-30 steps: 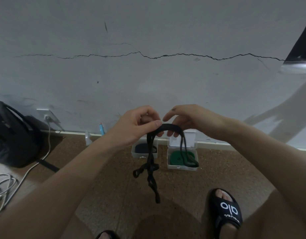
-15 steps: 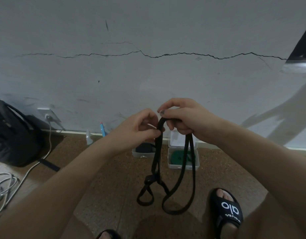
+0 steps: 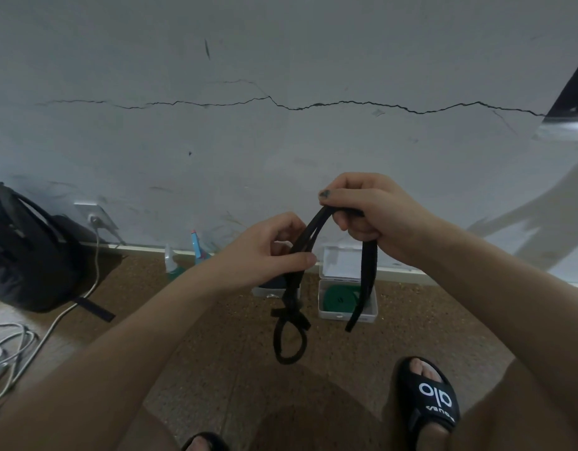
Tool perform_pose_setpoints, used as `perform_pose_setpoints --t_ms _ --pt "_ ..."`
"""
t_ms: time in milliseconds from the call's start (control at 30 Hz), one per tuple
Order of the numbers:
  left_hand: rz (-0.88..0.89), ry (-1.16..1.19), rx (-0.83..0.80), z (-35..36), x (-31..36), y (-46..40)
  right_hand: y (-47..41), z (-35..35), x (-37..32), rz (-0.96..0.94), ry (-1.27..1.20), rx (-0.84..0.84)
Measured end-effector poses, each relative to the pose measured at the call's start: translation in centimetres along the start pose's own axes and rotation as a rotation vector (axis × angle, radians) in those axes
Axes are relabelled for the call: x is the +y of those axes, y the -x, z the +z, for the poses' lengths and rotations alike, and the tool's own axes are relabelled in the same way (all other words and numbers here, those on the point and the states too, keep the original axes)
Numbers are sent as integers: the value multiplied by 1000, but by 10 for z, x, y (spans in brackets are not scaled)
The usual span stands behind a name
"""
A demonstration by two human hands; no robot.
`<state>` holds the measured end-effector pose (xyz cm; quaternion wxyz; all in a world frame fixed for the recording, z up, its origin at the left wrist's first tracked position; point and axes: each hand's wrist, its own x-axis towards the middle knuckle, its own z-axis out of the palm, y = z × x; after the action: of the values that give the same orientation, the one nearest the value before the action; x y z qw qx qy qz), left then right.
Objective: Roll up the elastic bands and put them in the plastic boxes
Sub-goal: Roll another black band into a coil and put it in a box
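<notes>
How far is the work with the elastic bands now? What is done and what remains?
Done: a rolled green band lies in the open plastic box, and something dark sits in the second box. In hand: the left hand and right hand hold the black band above the floor, unrolled, its loops hanging. Left: rolling and boxing it.

Bare forearms, black slide sandal, white lettering
</notes>
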<state>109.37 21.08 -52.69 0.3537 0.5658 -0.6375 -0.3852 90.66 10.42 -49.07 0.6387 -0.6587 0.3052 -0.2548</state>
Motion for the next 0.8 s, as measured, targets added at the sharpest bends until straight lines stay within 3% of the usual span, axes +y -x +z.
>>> perform_pose_setpoints --t_ms 133,367,633,800 --pt "36 -149 -23 2 -1 -1 -1 -1 1 -10 -3 17" --pt "-19 -126 -5 -3 -4 1 -2 -3 -1 -13 -22 43" --pt "-13 -271 -54 5 1 2 -4 -7 0 -9 -32 96" --pt "-30 -320 -41 2 6 3 -4 -21 6 35 204 109"
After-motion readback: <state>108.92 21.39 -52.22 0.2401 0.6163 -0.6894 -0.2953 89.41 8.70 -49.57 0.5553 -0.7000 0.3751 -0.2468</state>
